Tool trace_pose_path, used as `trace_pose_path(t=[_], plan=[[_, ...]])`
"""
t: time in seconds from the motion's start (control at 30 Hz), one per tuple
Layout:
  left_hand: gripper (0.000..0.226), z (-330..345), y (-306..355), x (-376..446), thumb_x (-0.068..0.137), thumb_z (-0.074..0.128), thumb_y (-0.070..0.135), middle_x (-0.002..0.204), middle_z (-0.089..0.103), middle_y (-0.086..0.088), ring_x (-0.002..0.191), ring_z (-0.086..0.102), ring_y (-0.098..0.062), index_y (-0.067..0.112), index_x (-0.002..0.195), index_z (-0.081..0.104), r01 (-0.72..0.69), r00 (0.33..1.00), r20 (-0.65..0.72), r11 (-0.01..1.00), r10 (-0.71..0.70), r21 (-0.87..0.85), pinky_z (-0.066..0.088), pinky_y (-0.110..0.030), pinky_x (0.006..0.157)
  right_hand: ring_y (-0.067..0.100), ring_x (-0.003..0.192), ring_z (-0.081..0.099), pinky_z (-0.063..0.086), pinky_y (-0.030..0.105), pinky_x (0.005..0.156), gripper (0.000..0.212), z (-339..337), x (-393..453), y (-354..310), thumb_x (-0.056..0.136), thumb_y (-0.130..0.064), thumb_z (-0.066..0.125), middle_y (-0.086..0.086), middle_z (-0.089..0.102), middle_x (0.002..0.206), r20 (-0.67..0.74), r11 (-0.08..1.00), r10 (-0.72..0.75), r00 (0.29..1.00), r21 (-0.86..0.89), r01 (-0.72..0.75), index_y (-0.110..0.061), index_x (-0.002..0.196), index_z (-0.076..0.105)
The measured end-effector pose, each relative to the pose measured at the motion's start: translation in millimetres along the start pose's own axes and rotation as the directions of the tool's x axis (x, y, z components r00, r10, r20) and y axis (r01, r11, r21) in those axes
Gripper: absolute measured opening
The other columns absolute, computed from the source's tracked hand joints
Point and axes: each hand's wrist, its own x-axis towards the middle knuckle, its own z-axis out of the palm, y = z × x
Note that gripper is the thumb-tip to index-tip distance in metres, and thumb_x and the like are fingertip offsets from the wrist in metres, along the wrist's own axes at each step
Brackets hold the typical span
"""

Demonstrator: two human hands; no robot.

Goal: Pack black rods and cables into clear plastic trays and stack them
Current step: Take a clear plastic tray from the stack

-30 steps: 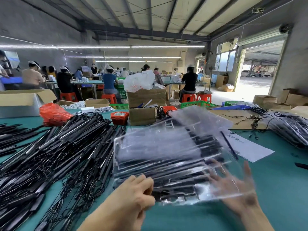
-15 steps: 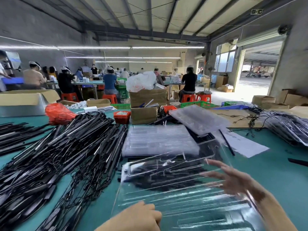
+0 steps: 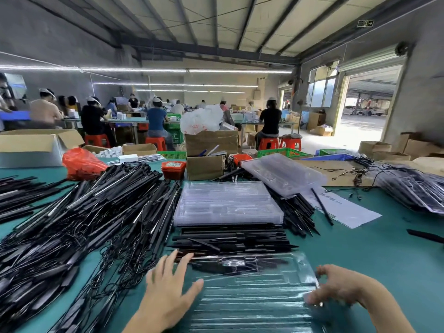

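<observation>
An empty clear plastic tray [image 3: 252, 299] lies flat on the green table in front of me. My left hand [image 3: 168, 292] lies at its left edge with fingers spread and straight. My right hand [image 3: 336, 288] pinches the tray's right edge with curled fingers. Just beyond the tray lies a row of black rods [image 3: 230, 241], and behind them a stack of clear trays [image 3: 225, 204]. A large heap of black rods and cables [image 3: 79, 227] covers the table on the left.
Another clear tray stack [image 3: 283, 173] leans at the back right over more rods [image 3: 295, 212]. Packed trays [image 3: 415, 188] pile at far right, by a white sheet [image 3: 346, 207]. Cardboard boxes [image 3: 206, 164], a red bin [image 3: 173, 169] and a red bag [image 3: 81, 163] stand behind.
The clear tray has come down from in front of my face to lie flat on the table near me. My left hand has opened beside it; the rods behind are now uncovered.
</observation>
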Motion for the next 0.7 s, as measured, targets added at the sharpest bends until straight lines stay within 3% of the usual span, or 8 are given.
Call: trace_pose_path(t=[0.1,0.2,0.3,0.37,0.43,0.5,0.6,0.7], plan=[[0.076,4,-4,0,0.089,0.016,0.08,0.167,-0.015,0.004,0.152,-0.018,-0.019,0.049,0.154,-0.008,-0.002,0.999,0.045,0.999,0.0,0.052,-0.008,-0.052,0.12,0.014,0.094,0.058,0.046,0.024,0.073,0.089,7,11,-6,0.069,-0.035,0.09,-0.006,0.052,0.1,-0.126,0.995,-0.056,0.99,0.071,0.066,-0.022,0.14,0.039],[0.08,9,-3,-4,0.084,0.011,0.085,0.166,-0.013,0.005,0.152,-0.016,-0.019,0.05,0.153,-0.01,-0.03,0.996,0.09,0.995,0.022,0.092,-0.008,-0.052,0.12,0.024,0.116,0.053,0.045,0.034,0.097,0.056,25,24,-21,0.083,-0.041,0.077,0.006,0.05,0.118,-0.317,0.979,-0.13,0.939,0.111,0.173,-0.03,0.132,0.051],[0.085,12,-5,-10,0.079,0.005,0.088,0.166,-0.014,0.003,0.152,-0.017,-0.02,0.049,0.153,-0.011,-0.033,0.996,0.082,0.993,0.023,0.114,-0.008,-0.054,0.12,0.03,0.128,0.042,0.039,0.042,0.109,0.057,47,30,-30,0.087,-0.041,0.072,0.01,0.046,0.127,-0.422,0.984,-0.113,0.899,0.075,0.159,-0.033,0.137,0.046],[0.087,11,-8,-12,0.075,0.003,0.09,0.165,-0.019,0.004,0.151,-0.021,-0.019,0.051,0.152,-0.011,-0.031,0.997,0.07,0.991,0.023,0.127,-0.01,-0.054,0.119,0.03,0.118,0.05,0.043,0.043,0.104,0.066,57,31,-30,0.088,-0.026,0.07,0.012,0.053,0.122,-0.457,0.963,-0.113,0.882,0.169,0.211,-0.026,0.146,0.039],[0.089,9,-9,-14,0.074,0.003,0.093,0.164,-0.023,0.004,0.15,-0.024,-0.019,0.052,0.151,-0.014,-0.026,0.997,0.077,0.991,0.016,0.135,-0.011,-0.054,0.118,0.022,0.085,0.059,0.051,0.037,0.081,0.063,62,28,-27,0.086,-0.013,0.065,0.005,0.06,0.09,-0.536,0.925,-0.125,0.835,0.242,0.294,-0.025,0.144,0.043],[0.093,7,-8,-15,0.07,0.0,0.095,0.164,-0.023,0.004,0.15,-0.025,-0.019,0.052,0.15,-0.015,-0.026,0.995,0.101,0.991,0.013,0.128,-0.01,-0.054,0.119,0.014,0.058,0.051,0.047,0.031,0.061,0.056,61,24,-24,0.084,-0.011,0.061,-0.004,0.051,0.063,-0.584,0.922,-0.131,0.801,0.225,0.314,-0.034,0.134,0.048],[0.099,2,-6,-17,0.064,-0.007,0.095,0.166,-0.013,0.004,0.151,-0.02,-0.019,0.05,0.151,-0.014,-0.005,0.991,0.136,0.996,-0.007,0.089,-0.009,-0.053,0.12,0.017,0.053,0.048,0.044,0.031,0.056,0.048,56,23,-22,0.084,-0.013,0.057,0.0,0.054,0.057,-0.526,0.944,-0.119,0.842,0.202,0.26,-0.042,0.12,0.047],[0.102,3,-4,-17,0.063,-0.009,0.093,0.164,-0.001,0.002,0.152,-0.011,-0.019,0.047,0.154,-0.01,0.019,0.985,0.168,0.996,-0.034,0.093,-0.004,-0.053,0.12,0.019,0.057,0.05,0.042,0.03,0.059,0.029,56,23,-20,0.08,-0.014,0.055,0.0,0.056,0.06,-0.487,0.97,-0.082,0.87,0.162,0.182,-0.034,0.101,0.052]])
